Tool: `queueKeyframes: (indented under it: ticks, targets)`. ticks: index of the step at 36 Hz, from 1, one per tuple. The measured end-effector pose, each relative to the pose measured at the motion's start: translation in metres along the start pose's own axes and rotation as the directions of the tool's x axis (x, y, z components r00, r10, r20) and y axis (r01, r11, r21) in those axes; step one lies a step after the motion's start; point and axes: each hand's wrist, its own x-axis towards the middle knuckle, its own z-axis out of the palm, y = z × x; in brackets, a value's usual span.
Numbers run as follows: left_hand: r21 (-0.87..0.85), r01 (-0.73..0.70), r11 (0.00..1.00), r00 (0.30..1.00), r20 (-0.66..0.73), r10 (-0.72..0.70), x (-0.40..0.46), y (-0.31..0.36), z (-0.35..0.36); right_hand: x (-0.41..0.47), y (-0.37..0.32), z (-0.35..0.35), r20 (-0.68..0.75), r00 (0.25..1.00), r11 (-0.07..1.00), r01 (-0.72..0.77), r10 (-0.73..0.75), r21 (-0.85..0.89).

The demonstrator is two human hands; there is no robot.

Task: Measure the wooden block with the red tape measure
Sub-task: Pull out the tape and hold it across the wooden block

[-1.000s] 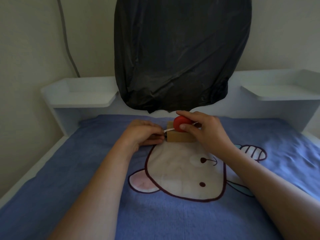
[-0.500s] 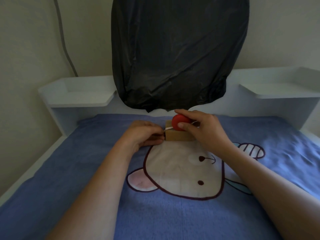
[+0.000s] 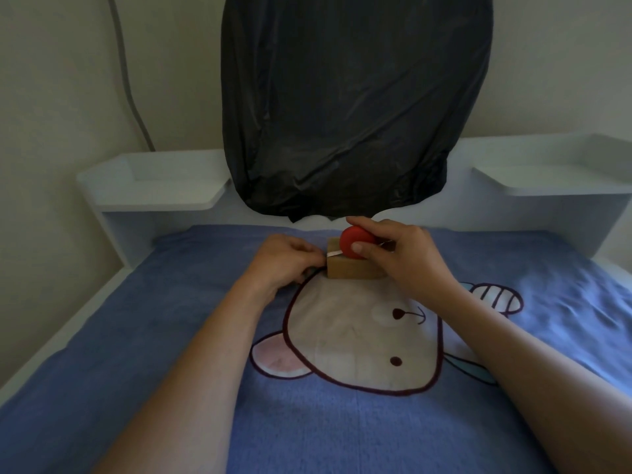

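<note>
A light wooden block (image 3: 349,270) lies on the blue blanket, near the headboard. My right hand (image 3: 407,254) holds the round red tape measure (image 3: 354,241) on top of the block, thumb and fingers around it. A short white strip of tape (image 3: 333,254) runs left from the case to the block's left edge. My left hand (image 3: 285,260) pinches the tape's end there, against the block's left side. The block's right end is hidden behind my right hand.
A blue blanket (image 3: 171,354) with a white cartoon animal face (image 3: 359,336) covers the bed. A black plastic bag (image 3: 342,107) hangs over the white headboard, close behind the block. White shelves stand at left (image 3: 154,186) and right (image 3: 554,179).
The hands, tape measure and block hold the same pose. The view has shifted only slightly.
</note>
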Motion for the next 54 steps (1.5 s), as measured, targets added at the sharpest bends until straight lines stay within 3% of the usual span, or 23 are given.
queueKeyframes:
  ticks: [16, 26, 54]
  targets:
    - [-0.196, 0.083, 0.977, 0.995, -0.03, -0.091, 0.001, 0.005, 0.005, -0.006, -0.004, -0.003, -0.029, 1.0, 0.999, 0.009, -0.01, -0.044]
    - [-0.125, 0.049, 0.991, 0.988, -0.138, -0.067, 0.004, 0.005, 0.015, -0.007, -0.003, -0.002, -0.025, 1.0, 0.999, 0.012, -0.013, -0.049]
    - [-0.175, 0.127, 0.976, 0.981, -0.125, -0.15, 0.0, 0.01, 0.014, -0.008, 0.002, -0.013, -0.003, 0.999, 0.997, 0.042, -0.043, -0.065]
